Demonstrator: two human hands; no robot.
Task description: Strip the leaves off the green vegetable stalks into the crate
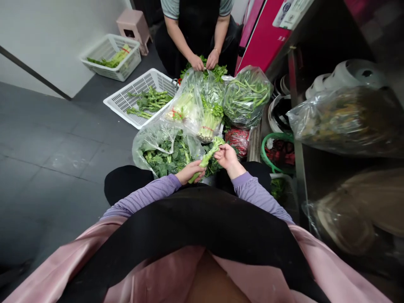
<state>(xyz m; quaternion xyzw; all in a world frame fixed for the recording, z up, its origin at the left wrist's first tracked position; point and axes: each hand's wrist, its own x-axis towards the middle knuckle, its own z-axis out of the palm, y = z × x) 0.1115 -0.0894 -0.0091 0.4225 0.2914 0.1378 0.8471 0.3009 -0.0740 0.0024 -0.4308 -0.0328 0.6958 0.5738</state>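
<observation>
My left hand (190, 171) is wrapped round the lower end of a thick pale-green vegetable stalk (206, 158), which slants up to the right. At its leafy upper end, my right hand (226, 155) has its fingers pinched together against the stalk. Below and around the hands lies a clear plastic bag (142, 145) of dark leafy greens (172, 158). Just beyond are bagged bunches of celery (210, 122), tied with red bands. More trimmed stalks (153, 101) rest in a white slotted basket (116, 104) to the left.
Opposite me, a person's hands (205, 62) work on leafy greens. A second white basket (121, 73) and a pink stool (134, 27) stand at back left. On the right are a bag of long green beans (248, 94), a green-rimmed basket (265, 153) and a metal shelf (299, 176).
</observation>
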